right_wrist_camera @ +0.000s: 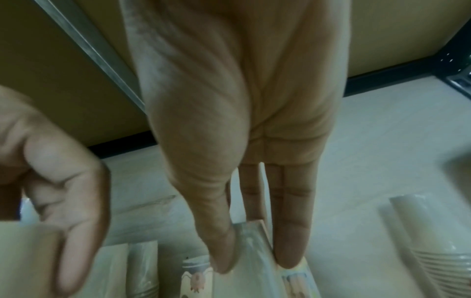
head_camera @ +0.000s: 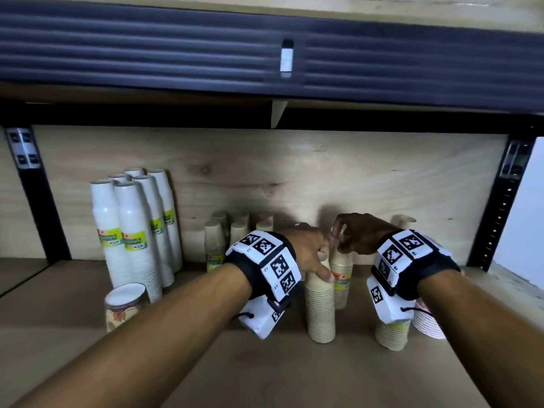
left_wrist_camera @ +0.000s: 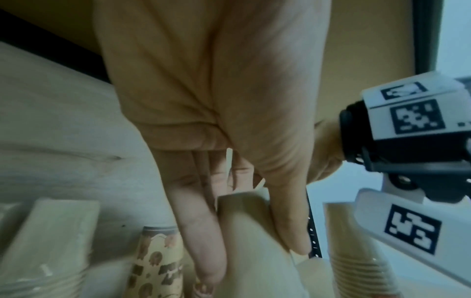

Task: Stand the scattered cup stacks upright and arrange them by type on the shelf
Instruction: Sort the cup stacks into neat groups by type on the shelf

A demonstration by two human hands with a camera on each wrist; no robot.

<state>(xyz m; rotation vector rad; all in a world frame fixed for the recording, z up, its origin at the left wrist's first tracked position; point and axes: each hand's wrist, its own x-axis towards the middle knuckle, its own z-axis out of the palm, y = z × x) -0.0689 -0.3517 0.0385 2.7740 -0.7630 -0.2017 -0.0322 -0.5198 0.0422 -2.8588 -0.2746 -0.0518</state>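
Both forearms reach over the shelf (head_camera: 294,378) front edge. Left hand (head_camera: 306,251) grips the top of an upright beige stack (head_camera: 320,313), mid-shelf. Right hand (head_camera: 357,234) pinches a wrapped stack (head_camera: 342,278) just behind. White stacks (head_camera: 132,231) stand back left; patterned stack (head_camera: 125,304) near front left.

Both forearms bare, no sleeves. Left wrist (head_camera: 265,260) and right wrist (head_camera: 412,257) each wear a black strap carrying white blocks with black square-code markers (camera housing slung underneath, thin black cord).
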